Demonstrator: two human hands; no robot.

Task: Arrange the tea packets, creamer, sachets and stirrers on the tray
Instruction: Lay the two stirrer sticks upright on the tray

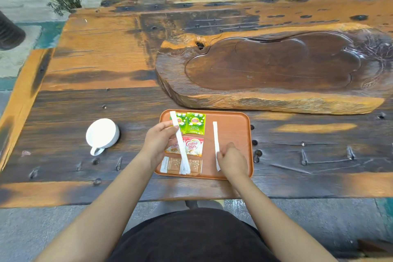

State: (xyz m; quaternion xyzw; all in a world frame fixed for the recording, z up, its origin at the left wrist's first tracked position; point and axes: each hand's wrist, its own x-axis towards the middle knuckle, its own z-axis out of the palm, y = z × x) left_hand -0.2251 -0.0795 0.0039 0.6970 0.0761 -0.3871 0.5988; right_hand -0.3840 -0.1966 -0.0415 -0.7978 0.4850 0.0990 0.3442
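Meanwhile left hand point(158, 141) grips one stirrer point(179, 140); right hand point(230, 160) pinches another stirrer point(215, 140) on tray point(236, 119).

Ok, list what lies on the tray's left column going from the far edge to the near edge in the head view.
Green tea packets → creamer packets → brown sachets, all on the tray.

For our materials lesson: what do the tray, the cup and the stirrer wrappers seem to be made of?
Tray: probably matte plastic or melamine; even orange-brown colour, smooth moulded rim.
Cup: likely glazed ceramic; plain glossy white, thick handle.
Stirrer wrappers: seemingly thin white paper; flat, crinkled ends.
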